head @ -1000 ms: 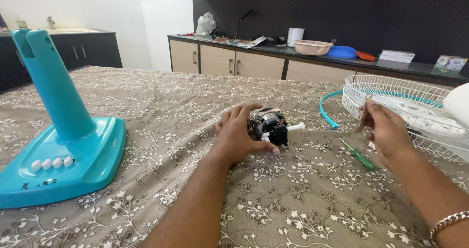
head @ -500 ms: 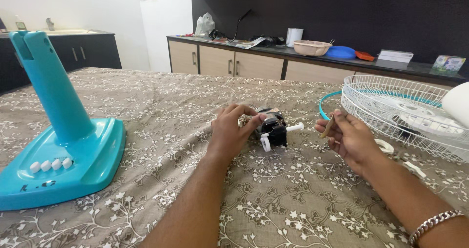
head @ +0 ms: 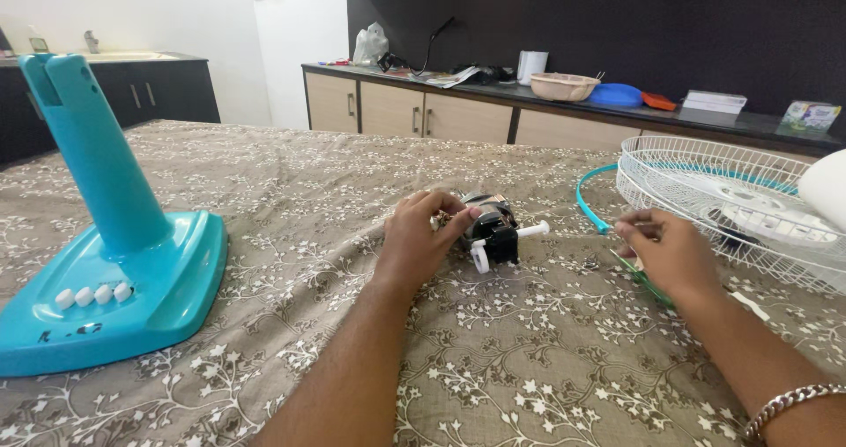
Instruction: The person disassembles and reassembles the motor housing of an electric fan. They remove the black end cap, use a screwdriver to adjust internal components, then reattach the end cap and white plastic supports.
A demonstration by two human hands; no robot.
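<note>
A home kitchen-dining room: beyond the table with a brown floral cloth (head: 264, 174) runs a long beige-doored cabinet counter (head: 423, 112) holding a pink plastic bowl (head: 564, 86), against a dark wall

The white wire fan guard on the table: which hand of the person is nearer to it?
The right hand. It is just beside the white wire fan guard, at its near rim. The left hand is further away, resting on the small fan motor.
</note>
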